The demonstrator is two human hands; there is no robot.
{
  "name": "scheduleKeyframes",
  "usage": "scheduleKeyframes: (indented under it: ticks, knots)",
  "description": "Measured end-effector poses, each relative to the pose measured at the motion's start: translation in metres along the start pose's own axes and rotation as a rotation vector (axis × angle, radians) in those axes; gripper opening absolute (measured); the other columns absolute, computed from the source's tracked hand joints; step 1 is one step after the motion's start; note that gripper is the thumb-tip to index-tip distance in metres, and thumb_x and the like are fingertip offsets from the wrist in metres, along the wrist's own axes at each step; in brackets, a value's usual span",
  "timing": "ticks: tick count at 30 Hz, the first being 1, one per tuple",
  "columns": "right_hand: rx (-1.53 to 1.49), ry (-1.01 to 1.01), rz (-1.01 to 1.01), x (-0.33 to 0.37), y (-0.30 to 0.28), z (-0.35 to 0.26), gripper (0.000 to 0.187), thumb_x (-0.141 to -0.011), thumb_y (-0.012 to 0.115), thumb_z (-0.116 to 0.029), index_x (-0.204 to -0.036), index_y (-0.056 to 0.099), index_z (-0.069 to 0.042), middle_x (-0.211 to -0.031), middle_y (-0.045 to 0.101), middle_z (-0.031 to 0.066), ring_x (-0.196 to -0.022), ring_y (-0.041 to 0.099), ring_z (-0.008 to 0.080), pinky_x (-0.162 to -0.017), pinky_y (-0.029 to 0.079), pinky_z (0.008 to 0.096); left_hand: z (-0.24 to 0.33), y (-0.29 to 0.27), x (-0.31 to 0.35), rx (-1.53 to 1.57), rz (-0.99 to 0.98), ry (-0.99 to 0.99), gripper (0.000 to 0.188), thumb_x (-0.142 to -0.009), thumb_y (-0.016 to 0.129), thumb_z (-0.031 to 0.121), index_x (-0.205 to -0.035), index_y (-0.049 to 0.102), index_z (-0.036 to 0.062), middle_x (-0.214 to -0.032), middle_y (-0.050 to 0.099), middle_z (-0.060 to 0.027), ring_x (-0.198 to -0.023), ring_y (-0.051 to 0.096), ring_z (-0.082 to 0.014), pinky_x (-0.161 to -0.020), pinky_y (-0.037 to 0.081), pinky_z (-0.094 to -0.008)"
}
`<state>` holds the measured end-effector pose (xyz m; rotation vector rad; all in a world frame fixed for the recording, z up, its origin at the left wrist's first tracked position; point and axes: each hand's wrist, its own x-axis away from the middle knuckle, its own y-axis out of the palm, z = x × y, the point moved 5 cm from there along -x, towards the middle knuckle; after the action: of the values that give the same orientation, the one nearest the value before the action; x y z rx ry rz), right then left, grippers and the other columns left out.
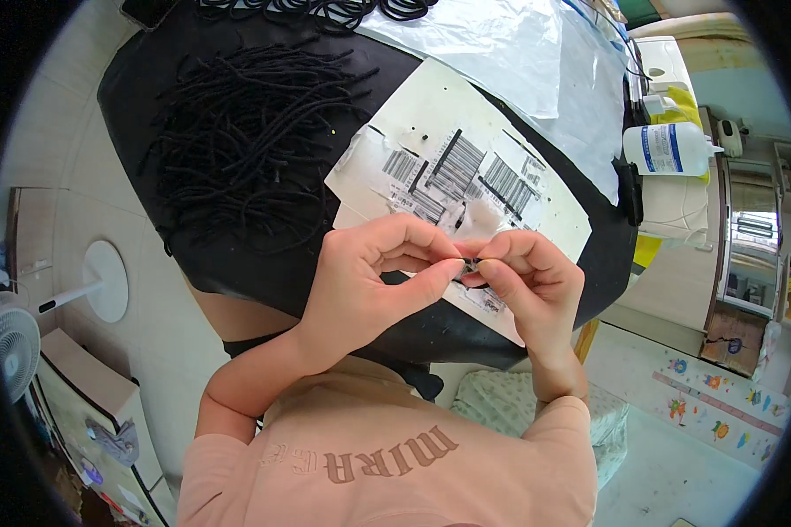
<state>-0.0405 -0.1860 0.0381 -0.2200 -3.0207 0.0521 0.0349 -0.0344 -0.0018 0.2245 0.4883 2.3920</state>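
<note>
A small dark piece [472, 261] sits pinched between the fingertips of the left hand [351, 281] and the right hand [536, 279].
From where I stand, each thumb presses against its forefinger and the two grips nearly meet; the piece is mostly covered, so I cannot tell its shape. It is held over a pale cardboard sheet [431, 97] bearing barcode labels [459, 162], which lies on the black-covered counter [605, 272]. Left of the sheet spreads a loose heap of black cords [246, 140]; beyond it lies clear plastic [501, 53], with coiled black cords [325, 10] along the far edge. Off to the right is a white bottle [668, 149] with a blue-and-white label.
</note>
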Motion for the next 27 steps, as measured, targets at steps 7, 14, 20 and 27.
scheduleKeyframes:
  ticks: [7, 14, 20, 27]
  knots:
    - [0.052, -0.006, 0.003, -0.0002, 0.0005, -0.0005, 0.013, -0.094, 0.056, 0.008, -0.107, 0.059, 0.009, -0.109, 0.069, 0.0189, -0.097, 0.066, 0.015, -0.084, 0.058, 0.0274, 0.0, -0.001, 0.0002, -0.018, 0.013, -0.011, 0.011, -0.086, 0.068, -0.007, -0.097, 0.066, -0.0062, -0.095, 0.071, -0.0104, -0.087, 0.068, -0.0106, -0.08, 0.056, -0.0225]
    - [0.04, 0.001, 0.004, -0.0005, 0.0007, -0.0004, 0.012, -0.094, 0.058, 0.007, -0.106, 0.059, 0.009, -0.109, 0.069, 0.0182, -0.096, 0.066, 0.0148, -0.083, 0.058, 0.0274, -0.0013, -0.0011, 0.0001, -0.006, 0.009, -0.011, 0.011, -0.086, 0.067, -0.007, -0.097, 0.066, -0.0069, -0.097, 0.071, -0.012, -0.087, 0.068, -0.0103, -0.079, 0.056, -0.0221]
    - [0.072, 0.005, 0.008, -0.0006, 0.0009, -0.0021, 0.012, -0.093, 0.059, 0.007, -0.106, 0.059, 0.008, -0.108, 0.07, 0.017, -0.093, 0.066, 0.0129, -0.082, 0.058, 0.0268, -0.0012, -0.0011, -0.0007, -0.001, -0.009, 0.006, 0.011, -0.086, 0.068, -0.007, -0.096, 0.066, -0.0072, -0.097, 0.071, -0.0128, -0.087, 0.068, -0.0109, -0.079, 0.056, -0.022]
    - [0.095, -0.005, 0.006, -0.0006, 0.0016, -0.0022, 0.012, -0.094, 0.058, 0.006, -0.106, 0.059, 0.008, -0.108, 0.07, 0.0164, -0.092, 0.066, 0.0118, -0.082, 0.058, 0.0256, -0.0025, -0.0013, -0.0007, 0.024, -0.002, -0.018, 0.01, -0.085, 0.068, -0.007, -0.095, 0.066, -0.0066, -0.098, 0.071, -0.0133, -0.089, 0.068, -0.0114, -0.081, 0.056, -0.0228]
